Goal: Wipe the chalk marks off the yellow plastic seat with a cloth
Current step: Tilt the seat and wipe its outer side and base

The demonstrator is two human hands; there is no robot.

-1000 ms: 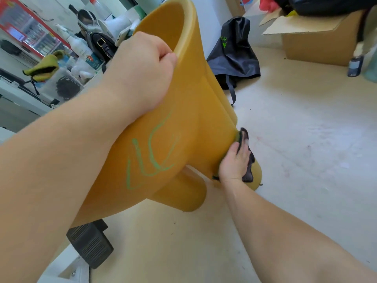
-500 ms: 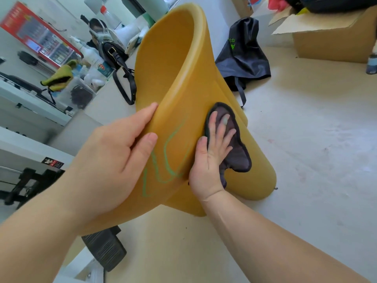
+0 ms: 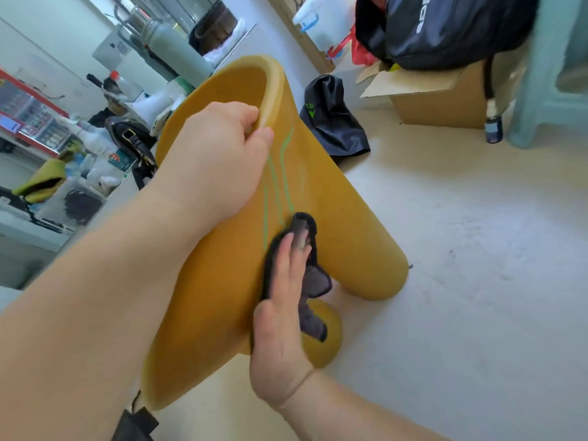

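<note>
The yellow plastic seat (image 3: 337, 218) lies tilted on the floor, its underside toward me. Green chalk lines (image 3: 278, 183) run down its surface. My left hand (image 3: 216, 160) grips the seat's upper rim, fingers curled over the edge. My right hand (image 3: 286, 300) presses a dark grey cloth (image 3: 313, 281) flat against the seat, just below the lower ends of the chalk lines. Its fingers lie straight on the cloth, one fingertip tucked under a fold.
A black bag (image 3: 334, 122) lies on the pale floor (image 3: 477, 249) behind the seat. An open cardboard box (image 3: 439, 100) with a dark backpack (image 3: 445, 30) on it stands at the back right. Cluttered shelves and bottles (image 3: 95, 141) fill the left side.
My left hand moved from the seat's side up to its rim and now grips it. The seat turned, the chalk lines now run lengthwise. My right hand slid the cloth below the marks.
</note>
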